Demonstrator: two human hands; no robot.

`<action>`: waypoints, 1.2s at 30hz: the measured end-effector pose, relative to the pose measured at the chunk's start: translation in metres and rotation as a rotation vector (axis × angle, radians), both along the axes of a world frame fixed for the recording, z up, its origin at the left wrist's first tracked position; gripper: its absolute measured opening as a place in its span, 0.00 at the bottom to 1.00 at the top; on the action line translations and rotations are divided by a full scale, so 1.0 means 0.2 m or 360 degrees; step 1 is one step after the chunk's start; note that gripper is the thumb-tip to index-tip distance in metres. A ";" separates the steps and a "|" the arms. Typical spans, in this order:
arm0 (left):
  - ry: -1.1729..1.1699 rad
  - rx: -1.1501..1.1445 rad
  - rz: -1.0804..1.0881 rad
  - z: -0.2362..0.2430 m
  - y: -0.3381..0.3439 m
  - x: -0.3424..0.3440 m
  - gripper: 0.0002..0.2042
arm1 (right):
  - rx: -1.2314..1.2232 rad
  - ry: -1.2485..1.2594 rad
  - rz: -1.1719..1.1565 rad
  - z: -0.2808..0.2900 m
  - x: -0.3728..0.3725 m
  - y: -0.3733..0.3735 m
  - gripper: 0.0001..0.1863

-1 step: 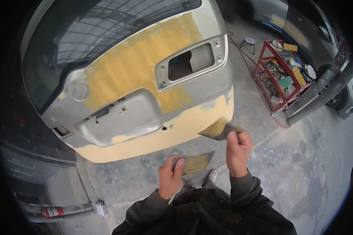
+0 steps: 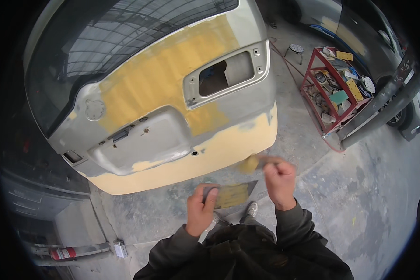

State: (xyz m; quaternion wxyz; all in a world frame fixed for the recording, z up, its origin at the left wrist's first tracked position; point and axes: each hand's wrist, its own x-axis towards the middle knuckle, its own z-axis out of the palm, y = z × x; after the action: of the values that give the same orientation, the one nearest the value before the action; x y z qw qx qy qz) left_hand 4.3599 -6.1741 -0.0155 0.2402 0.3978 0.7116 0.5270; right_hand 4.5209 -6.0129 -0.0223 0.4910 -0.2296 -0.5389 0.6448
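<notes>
My left hand [image 2: 199,211] is closed on the grey end of a flat putty spreader [image 2: 234,194], thumb on top; yellow filler coats the blade. My right hand [image 2: 281,183] grips a second spreader [image 2: 266,161], smeared by motion, with a yellow lump of filler [image 2: 250,164] at its far end. Both tools are held in the air in front of a silver-grey car tailgate [image 2: 254,109]. A broad patch of yellow filler [image 2: 156,72] covers its upper panel, and a paler cream layer [image 2: 219,163] runs along its lower edge.
To the right stands a red wheeled cart [image 2: 315,88] crowded with tools and cans, beside grey posts [image 2: 375,109] and a dark car [image 2: 366,28]. A small stool [image 2: 295,49] is behind it. At lower left lie a red cylinder [image 2: 63,253] and a metal can [image 2: 120,248].
The spreader in my right hand has swung down and left, nearer the left one, and its blade has turned edge-on. My left hand has barely moved.
</notes>
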 end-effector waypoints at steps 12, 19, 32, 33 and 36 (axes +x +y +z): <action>-0.0049 0.0234 0.0154 0.08 0.04 -0.07 0.09 | 0.0367 -0.0521 0.0982 0.05 0.12 0.11 0.16; -0.0195 0.0441 0.0330 0.09 0.06 -0.14 0.10 | 0.0564 -0.0675 0.0978 0.01 0.21 0.25 0.13; -0.0794 0.0700 0.0593 -0.05 0.06 -0.14 0.13 | -0.0758 -0.0507 0.0683 -0.56 0.20 0.08 0.09; -0.0821 0.0707 0.0581 -0.08 0.04 -0.14 0.13 | -0.0906 -0.0432 0.0535 -0.60 0.20 0.08 0.09; -0.0940 0.0642 0.0548 -0.16 -0.04 -0.15 0.11 | -0.1150 -0.0201 0.0307 -0.51 0.11 0.11 0.06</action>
State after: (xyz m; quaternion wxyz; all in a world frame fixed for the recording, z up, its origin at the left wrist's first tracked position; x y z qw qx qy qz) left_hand 4.3291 -6.1824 -0.0475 0.2596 0.1430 0.5504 0.7805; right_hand 4.5420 -5.9909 -0.1237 0.2812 -0.3753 -0.3250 0.8212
